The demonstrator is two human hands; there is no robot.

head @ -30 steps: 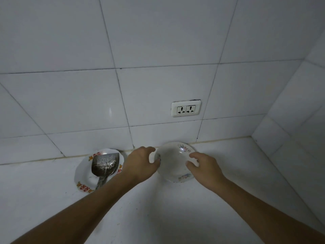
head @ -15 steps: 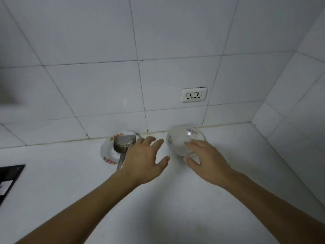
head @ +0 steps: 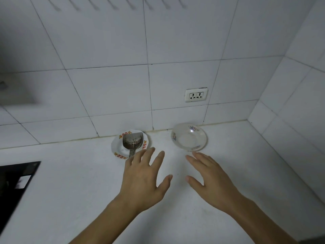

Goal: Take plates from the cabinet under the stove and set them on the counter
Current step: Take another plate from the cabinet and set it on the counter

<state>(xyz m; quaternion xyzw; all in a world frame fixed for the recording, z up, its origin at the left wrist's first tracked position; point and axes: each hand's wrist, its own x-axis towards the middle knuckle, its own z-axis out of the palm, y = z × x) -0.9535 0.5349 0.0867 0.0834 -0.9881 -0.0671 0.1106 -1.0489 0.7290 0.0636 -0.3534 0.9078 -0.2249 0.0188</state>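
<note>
From the head camera, a shallow white plate with a faint floral rim (head: pixel 189 137) sits flat on the white desk (head: pixel 246 173), close to the tiled back wall (head: pixel 109 88) and just below and left of a double wall socket (head: pixel 196 95). To its left, near the same wall seam, stands a second plate with an orange and red flower border (head: pixel 117 147); a metal spatula (head: pixel 132 141) lies in it, blade toward the wall and handle running toward the person, where it passes behind the left hand. The left hand (head: pixel 142 180) is held over the desk, palm down, its fingers (head: pixel 149 154) straight and spread, holding nothing; the fingertips overlap the near edge of the flowered plate in this view, and whether they touch it cannot be told. The right hand (head: pixel 211 184) is likewise palm down with fingers (head: pixel 202 157) loosely extended and apart, empty, their tips just short of the near rim of the floral-rimmed plate. The two thumbs point toward each other with a gap of bare desk between them. At the far left edge the dark corner of a stove top (head: pixel 15 180) lies set into the desk. A side wall of the same tile (head: pixel 295 88) meets the back wall at the right.
</note>
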